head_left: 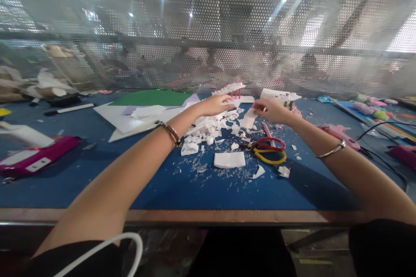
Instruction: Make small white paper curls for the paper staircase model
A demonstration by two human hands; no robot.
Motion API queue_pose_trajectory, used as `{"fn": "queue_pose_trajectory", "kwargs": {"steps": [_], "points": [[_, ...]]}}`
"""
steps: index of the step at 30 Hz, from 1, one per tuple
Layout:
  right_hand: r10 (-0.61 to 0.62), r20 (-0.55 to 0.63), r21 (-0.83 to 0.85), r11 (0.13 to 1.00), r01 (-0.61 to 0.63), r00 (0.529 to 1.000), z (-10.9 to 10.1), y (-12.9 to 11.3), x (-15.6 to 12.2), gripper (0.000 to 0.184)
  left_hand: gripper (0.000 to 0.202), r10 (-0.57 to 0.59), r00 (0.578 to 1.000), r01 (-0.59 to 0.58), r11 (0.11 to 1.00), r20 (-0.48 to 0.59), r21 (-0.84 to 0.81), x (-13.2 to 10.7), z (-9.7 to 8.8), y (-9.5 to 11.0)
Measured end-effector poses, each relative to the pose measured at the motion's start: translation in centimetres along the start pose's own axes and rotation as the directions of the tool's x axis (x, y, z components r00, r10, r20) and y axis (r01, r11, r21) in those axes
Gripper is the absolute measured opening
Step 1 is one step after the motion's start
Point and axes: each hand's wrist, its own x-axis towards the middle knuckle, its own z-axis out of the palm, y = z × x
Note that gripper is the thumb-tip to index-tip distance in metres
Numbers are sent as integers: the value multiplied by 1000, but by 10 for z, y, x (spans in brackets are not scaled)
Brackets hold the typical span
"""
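My left hand (217,105) reaches over a heap of white scraps (208,127), its thumb and fingers closing at a small white piece (236,103); the exact grip is hard to see. My right hand (272,111) pinches a white paper strip (248,118) that hangs down toward the scraps. Just below lie scissors (269,150) with one red and one yellow handle, and a pink stick-like tool (268,134). Closer to me rests a folded white piece (229,160). Behind my hands stand white strips on red posts (236,93) and green posts (288,105).
Green sheet (149,98) and white sheets (121,119) lie at the left. A magenta device (42,156) is at far left, a pink glue gun (341,134) with a black cable at right. Perforated metal panel (208,21) stands behind the blue tabletop (169,190).
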Motion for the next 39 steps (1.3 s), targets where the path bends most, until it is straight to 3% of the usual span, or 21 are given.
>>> {"fn": "queue_pose_trajectory", "kwargs": {"steps": [1, 3, 6, 11, 15, 18, 23, 26, 31, 35, 39], "points": [[10, -49, 40, 999, -8, 999, 0, -1, -1, 12, 50, 46, 999, -45, 995, 16, -85, -2, 4, 9], [34, -107, 134, 991, -20, 994, 2, -5, -3, 10, 52, 125, 992, -97, 885, 32, -455, -6, 13, 25], [95, -154, 265, 963, -51, 984, 7, -11, -6, 4, 52, 76, 996, -92, 748, -52, -658, -10, 30, 39], [167, -157, 369, 924, -99, 974, 6, -21, -18, 15, 36, -45, 978, -114, 703, -204, -702, -12, 45, 39], [119, -73, 390, 917, -82, 990, 1, -31, -37, 13, 15, -21, 961, -193, 661, -275, -725, -17, 41, 41], [68, -69, 411, 911, -34, 995, 3, -40, -51, 34, 16, 40, 965, -220, 658, -258, -720, -26, 41, 49], [209, -242, 353, 929, -114, 948, 9, -48, -64, 17, 30, 121, 977, -213, 624, -176, -752, -42, 45, 60], [252, -208, 420, 895, -147, 945, 12, -48, -69, 19, 30, 204, 968, -240, 562, -149, -792, -49, 42, 63], [295, -95, 562, 804, -194, 951, 20, -50, -73, 22, 33, 284, 947, -289, 554, -150, -780, -58, 36, 59], [226, -13, 689, 708, -156, 974, 27, -49, -75, 21, 38, 291, 946, -282, 537, -139, -795, -63, 36, 59], [159, -38, 675, 732, -92, 987, 33, -48, -78, 28, 39, 268, 948, -290, 513, -170, -808, -66, 39, 62]]}}
